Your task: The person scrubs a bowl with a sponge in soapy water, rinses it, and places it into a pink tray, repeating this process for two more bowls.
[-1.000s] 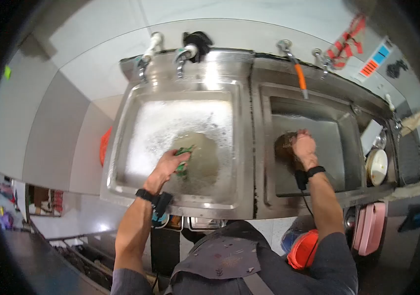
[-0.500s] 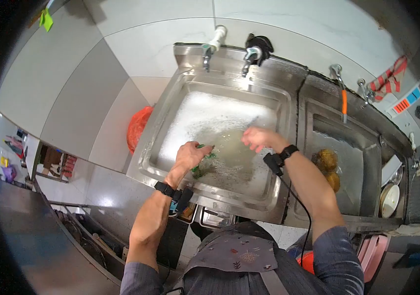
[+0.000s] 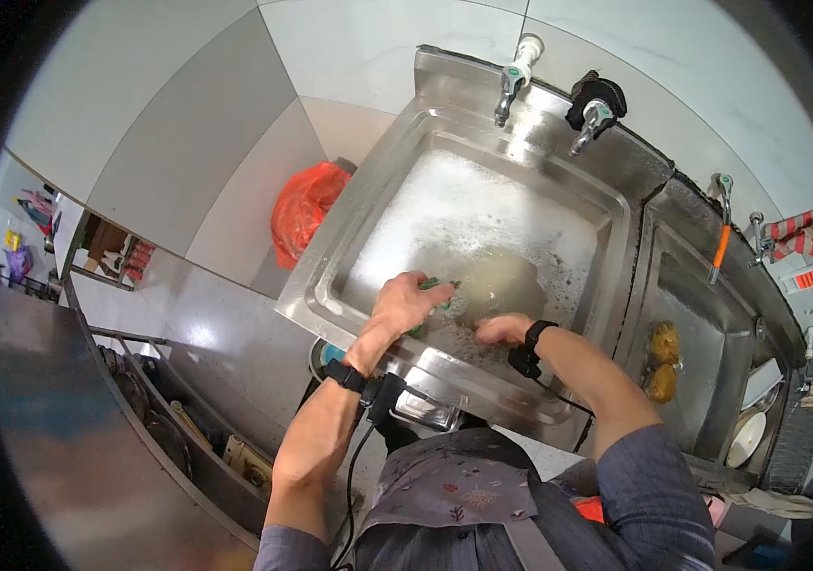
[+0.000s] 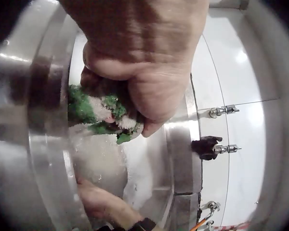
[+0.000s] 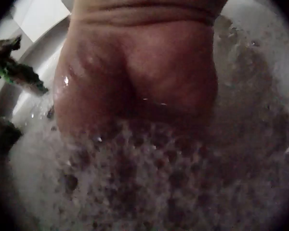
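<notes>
My left hand (image 3: 404,306) grips a ragged green-and-white scrubbing pad (image 4: 116,111) over the near left part of the soapy basin (image 3: 616,233). The pad is bunched between thumb and fingers, and its torn green edges show in the left wrist view. To the right of it, my right hand (image 3: 503,328) is dipped into the foamy water (image 3: 506,276) near the basin's front side. Bubbles and murky water hide its fingers in the right wrist view (image 5: 139,91), so I cannot tell what they hold.
Two yellowish-brown rounded things (image 3: 663,341) lie in the water of the right basin (image 3: 711,400). Taps (image 3: 513,86) line the back wall, one with an orange hose (image 3: 720,249). Dishes (image 3: 747,440) stand at the far right. A red plastic bag (image 3: 303,214) sits left of the sink.
My right hand has left the brown things in the right basin, crossed to the soapy basin and gone down into the water. The left hand keeps the pad. The head view has turned left.
</notes>
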Motion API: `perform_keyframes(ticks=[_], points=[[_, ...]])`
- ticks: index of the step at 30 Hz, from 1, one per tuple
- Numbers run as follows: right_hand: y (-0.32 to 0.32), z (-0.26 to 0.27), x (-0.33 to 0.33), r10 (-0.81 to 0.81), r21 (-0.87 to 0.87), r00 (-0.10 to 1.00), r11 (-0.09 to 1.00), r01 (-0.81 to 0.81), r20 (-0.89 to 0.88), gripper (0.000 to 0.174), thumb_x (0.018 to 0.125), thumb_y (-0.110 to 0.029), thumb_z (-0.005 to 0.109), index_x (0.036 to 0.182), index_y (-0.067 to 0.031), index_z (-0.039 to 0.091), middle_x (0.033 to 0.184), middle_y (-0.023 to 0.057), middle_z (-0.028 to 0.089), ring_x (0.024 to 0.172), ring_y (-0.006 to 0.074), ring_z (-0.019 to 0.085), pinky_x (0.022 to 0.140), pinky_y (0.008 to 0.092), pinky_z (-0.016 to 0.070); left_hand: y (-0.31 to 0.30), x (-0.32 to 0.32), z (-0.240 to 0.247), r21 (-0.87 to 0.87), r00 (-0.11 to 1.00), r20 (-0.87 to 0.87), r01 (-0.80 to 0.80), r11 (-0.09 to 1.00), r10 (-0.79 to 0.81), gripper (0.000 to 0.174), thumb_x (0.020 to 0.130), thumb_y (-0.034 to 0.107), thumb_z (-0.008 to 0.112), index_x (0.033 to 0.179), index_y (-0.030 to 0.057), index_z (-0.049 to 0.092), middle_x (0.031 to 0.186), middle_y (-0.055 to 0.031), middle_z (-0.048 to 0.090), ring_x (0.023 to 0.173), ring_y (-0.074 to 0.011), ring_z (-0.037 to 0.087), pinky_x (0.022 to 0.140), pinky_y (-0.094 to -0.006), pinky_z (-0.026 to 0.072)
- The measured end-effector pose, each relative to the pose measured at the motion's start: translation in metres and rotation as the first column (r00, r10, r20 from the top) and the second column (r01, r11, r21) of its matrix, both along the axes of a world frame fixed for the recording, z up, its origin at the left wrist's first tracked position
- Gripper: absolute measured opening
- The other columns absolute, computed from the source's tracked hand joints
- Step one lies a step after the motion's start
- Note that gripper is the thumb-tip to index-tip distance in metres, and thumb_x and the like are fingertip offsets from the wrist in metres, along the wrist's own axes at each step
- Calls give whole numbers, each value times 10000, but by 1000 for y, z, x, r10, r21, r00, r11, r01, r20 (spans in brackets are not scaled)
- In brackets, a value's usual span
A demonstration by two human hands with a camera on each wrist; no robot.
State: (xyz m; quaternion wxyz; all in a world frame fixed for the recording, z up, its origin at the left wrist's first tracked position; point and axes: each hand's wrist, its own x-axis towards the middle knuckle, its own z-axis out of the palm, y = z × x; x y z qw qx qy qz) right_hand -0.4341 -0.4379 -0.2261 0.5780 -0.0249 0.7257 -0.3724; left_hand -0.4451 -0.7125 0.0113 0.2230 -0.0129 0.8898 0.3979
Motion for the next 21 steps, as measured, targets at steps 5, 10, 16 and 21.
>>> perform_keyframes(ticks=[5, 10, 16, 21], points=[[-64, 97, 17, -344, 88, 923, 928, 363, -173, 567, 989, -370, 541, 1439, -34, 460, 1414, 181, 515, 1271, 243, 488, 1017, 429, 434, -8, -5, 10, 74, 998, 38, -42, 996, 40, 619, 828, 510, 712, 1092, -50, 708, 902, -173, 717, 857, -258, 691, 798, -370, 526], [-105, 89, -23, -276, 103, 870, 933, 344, -409, 305, 879, -180, 549, 921, 112, 627, 801, 196, 623, 716, 247, 618, 544, 430, 467, -19, -11, 8, 128, 988, 12, -154, 980, 154, 611, 813, 511, 692, 1053, -51, 712, 819, -189, 721, 831, -295, 706, 788, -390, 528], [-118, 69, -57, 223, 217, 841, 967, -129, -493, 206, 846, -99, 589, 931, 68, 675, 777, 182, 645, 737, 242, 647, 586, 420, 494, -30, -9, 8, 191, 949, -89, -283, 940, 304, 544, 837, 459, 712, 994, -61, 704, 771, -102, 662, 724, -176, 616, 684, -344, 494], [-87, -37, -74, 782, 699, -232, 328, -636, -579, 116, 749, -42, 674, 842, -15, 738, 851, 173, 711, 798, 321, 685, 673, 428, 541, -39, -4, 14, 209, 932, -21, -349, 914, 361, 523, 836, 435, 717, 980, -68, 703, 764, -88, 656, 706, -169, 608, 667, -339, 490]])
